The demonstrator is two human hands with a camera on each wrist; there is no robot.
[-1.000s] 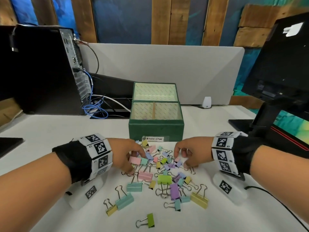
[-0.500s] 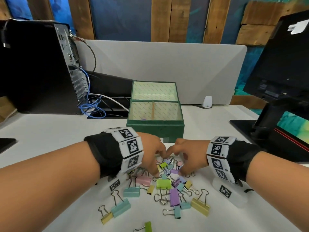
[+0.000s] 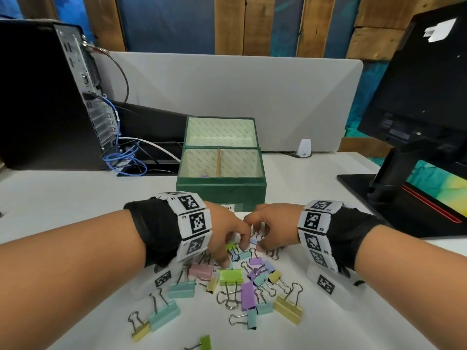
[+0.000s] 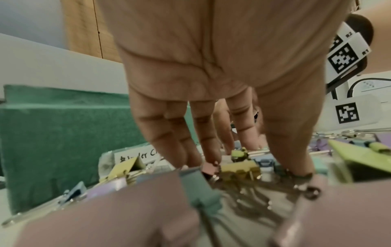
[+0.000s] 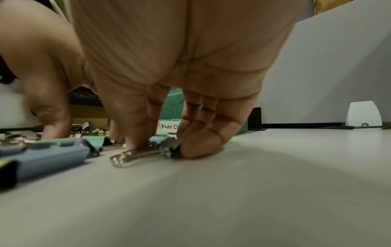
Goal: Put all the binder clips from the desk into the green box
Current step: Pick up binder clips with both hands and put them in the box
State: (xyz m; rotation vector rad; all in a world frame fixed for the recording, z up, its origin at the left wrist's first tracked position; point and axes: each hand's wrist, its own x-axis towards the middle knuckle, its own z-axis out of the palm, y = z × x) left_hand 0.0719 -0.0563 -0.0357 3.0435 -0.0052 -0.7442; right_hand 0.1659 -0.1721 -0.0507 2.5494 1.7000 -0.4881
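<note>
White desk (image 3: 75, 198), green box (image 3: 222, 190), both hands' fingers down among binder clips (image 3: 231, 276), grip unclear

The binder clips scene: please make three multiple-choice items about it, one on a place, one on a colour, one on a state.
1. Where does the green box stand?
A. behind the pile of binder clips
B. on the computer tower
C. under the monitor

2. What colour is the big clip with wire handles in the middle of the pile?
A. red
B. lime green
C. black

3. What is the state of the box?
A. closed
B. full to the top
C. open, lid standing up behind

Answers:
1 A, the box sits on the desk beyond the clips and both hands.
2 B, the lime green clip shows in the head view.
3 C, the lid stands raised and the pale inside shows.
</note>
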